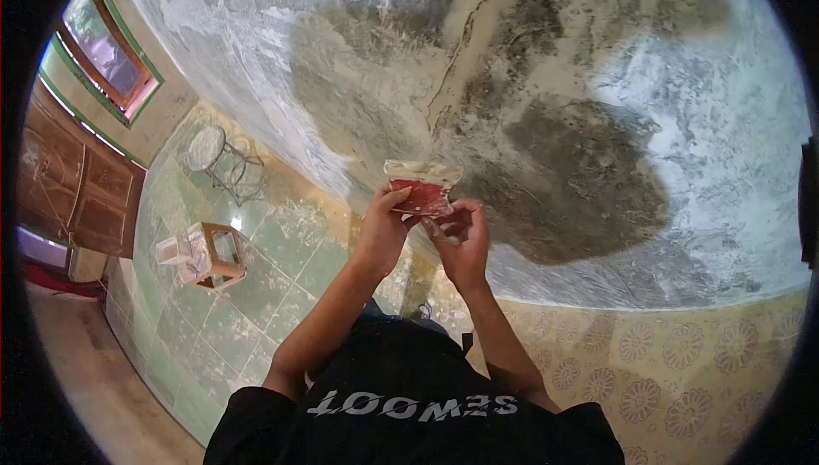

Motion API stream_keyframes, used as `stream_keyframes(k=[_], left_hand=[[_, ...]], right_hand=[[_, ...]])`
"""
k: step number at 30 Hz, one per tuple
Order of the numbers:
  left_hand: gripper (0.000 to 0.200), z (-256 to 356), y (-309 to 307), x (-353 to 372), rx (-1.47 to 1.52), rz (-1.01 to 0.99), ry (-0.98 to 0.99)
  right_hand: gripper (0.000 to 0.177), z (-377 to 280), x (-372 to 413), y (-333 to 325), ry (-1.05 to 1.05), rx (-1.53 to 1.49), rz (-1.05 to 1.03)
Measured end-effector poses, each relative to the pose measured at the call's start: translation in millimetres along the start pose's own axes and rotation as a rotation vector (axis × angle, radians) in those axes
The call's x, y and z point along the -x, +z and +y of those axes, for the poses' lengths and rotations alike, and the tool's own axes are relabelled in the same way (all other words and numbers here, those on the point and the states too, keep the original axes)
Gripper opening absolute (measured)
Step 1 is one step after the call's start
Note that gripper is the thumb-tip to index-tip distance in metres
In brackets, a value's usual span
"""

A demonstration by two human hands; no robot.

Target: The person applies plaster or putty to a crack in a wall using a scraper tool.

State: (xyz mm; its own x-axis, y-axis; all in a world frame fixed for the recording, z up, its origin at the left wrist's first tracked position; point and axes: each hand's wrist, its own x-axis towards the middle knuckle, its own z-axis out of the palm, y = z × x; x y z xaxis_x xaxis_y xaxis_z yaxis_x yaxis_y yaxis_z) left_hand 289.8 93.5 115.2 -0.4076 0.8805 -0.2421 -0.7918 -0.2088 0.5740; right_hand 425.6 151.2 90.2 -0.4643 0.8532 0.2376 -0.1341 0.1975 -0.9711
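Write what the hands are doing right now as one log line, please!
left hand: pinching packet | right hand: holds packet's lower edge | packet: small, clear, red inside | behind: stained wall

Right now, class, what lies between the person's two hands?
A small packet with red contents. The left hand and right hand pinch its lower edge, as the head view shows.
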Motion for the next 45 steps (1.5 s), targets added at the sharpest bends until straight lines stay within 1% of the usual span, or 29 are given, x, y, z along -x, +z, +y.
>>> stream_keyframes(k=[2, 3, 5, 6, 7, 9, 11, 13, 14, 15, 17, 18, 19, 20, 22, 23, 25, 26, 28, 29, 30, 31, 32, 34, 35, 36, 38, 42, 45], left_hand=[[0.028, -2, -3, -1, -0.038, 0.021, -0.028], [0.028, -4, -8, -2, -0.056, 0.006, -0.05], [0.029, -1, -13, -6, -0.079, -0.023, -0.09], [0.028, 2, -13, -7, -0.092, -0.031, -0.127], [0.028, 7, -14, -10, -0.107, -0.044, -0.166], [0.03, 10, -22, -16, -0.131, -0.125, -0.214], [0.033, 18, -25, -23, -0.13, -0.178, -0.316], [0.036, 37, -30, -29, -0.124, -0.255, -0.345], [0.037, 44, -33, -34, -0.189, -0.335, -0.347], [0.038, 48, -35, -35, -0.25, -0.414, -0.358], [0.041, 62, -33, -36, -0.248, -0.439, -0.411], [0.045, 69, -35, -36, -0.292, -0.478, -0.448], [0.049, 75, -40, -38, -0.338, -0.515, -0.483], [0.049, 78, -53, -43, -0.322, -0.524, -0.504], [0.059, 76, -96, -57, -0.459, -0.855, -0.517], [0.059, 76, -115, -58, -0.44, -0.858, -0.534], [0.06, 80, -151, -60, -0.566, -0.755, -0.506], [0.06, 83, -166, -59, -0.555, -0.755, -0.507], [0.058, 92, -194, -56, -0.52, -0.607, -0.469], [0.058, 98, -206, -54, -0.521, -0.611, -0.47], [0.056, 104, -217, -51, -0.515, -0.528, -0.464], [0.054, 110, -229, -48, -0.509, -0.443, -0.46], [0.054, 115, -240, -47, -0.508, -0.442, -0.468], [0.053, 126, -259, -45, -0.538, -0.328, -0.431], [0.053, 132, -267, -45, -0.537, -0.324, -0.432], [0.053, 139, -273, -44, -0.563, -0.309, -0.388], [0.052, 150, -281, -42, -0.567, -0.278, -0.322], [0.05, 163, -286, -42, -0.583, -0.214, -0.327], [0.053, 164, -287, -41, -0.552, -0.167, -0.293]], right_hand=[[0.039, -1, -4, -4, -0.063, 0.174, 0.086], [0.039, -5, -7, -6, -0.054, 0.18, 0.09], [0.046, -18, -17, -8, -0.443, 0.709, 0.064], [0.047, -26, -20, -3, -0.504, 0.829, 0.019], [0.047, -29, -27, -2, -0.496, 0.844, 0.039], [0.043, -38, -40, 1, -0.716, 1.135, -0.163], [0.04, -52, -50, 11, -0.689, 1.186, -0.167], [0.034, -61, -60, 16, -0.688, 1.3, -0.285], [0.038, -66, -66, 20, -0.682, 1.378, -0.304], [0.038, -72, -68, 25, -0.666, 1.406, -0.293], [0.035, -84, -70, 33, -0.613, 1.485, -0.387], [0.035, -91, -71, 37, -0.592, 1.509, -0.387], [0.034, -97, -73, 42, -0.534, 1.543, -0.419], [0.032, -101, -73, 45, -0.47, 1.572, -0.454], [0.031, -98, -73, 40, -0.382, 1.591, -0.464], [0.03, -96, -75, 38, -0.328, 1.594, -0.465], [0.029, -94, -75, 40, -0.317, 1.578, -0.449], [0.027, -93, -77, 40, -0.332, 1.537, -0.444], [0.025, -87, -83, 37, -0.354, 1.497, -0.435], [0.027, -82, -83, 33, -0.305, 1.483, -0.429], [0.029, -77, -83, 30, -0.252, 1.467, -0.424], [0.029, -72, -83, 30, -0.244, 1.467, -0.422], [0.029, -68, -83, 29, -0.251, 1.463, -0.41], [0.029, -63, -80, 33, -0.255, 1.457, -0.405], [0.024, -62, -79, 37, -0.242, 1.447, -0.374], [0.019, -60, -78, 41, -0.23, 1.435, -0.343], [0.017, -58, -80, 44, -0.216, 1.437, -0.332], [0.015, -47, -83, 38, -0.186, 1.483, -0.281], [0.014, -49, -83, 36, -0.184, 1.531, -0.262]])
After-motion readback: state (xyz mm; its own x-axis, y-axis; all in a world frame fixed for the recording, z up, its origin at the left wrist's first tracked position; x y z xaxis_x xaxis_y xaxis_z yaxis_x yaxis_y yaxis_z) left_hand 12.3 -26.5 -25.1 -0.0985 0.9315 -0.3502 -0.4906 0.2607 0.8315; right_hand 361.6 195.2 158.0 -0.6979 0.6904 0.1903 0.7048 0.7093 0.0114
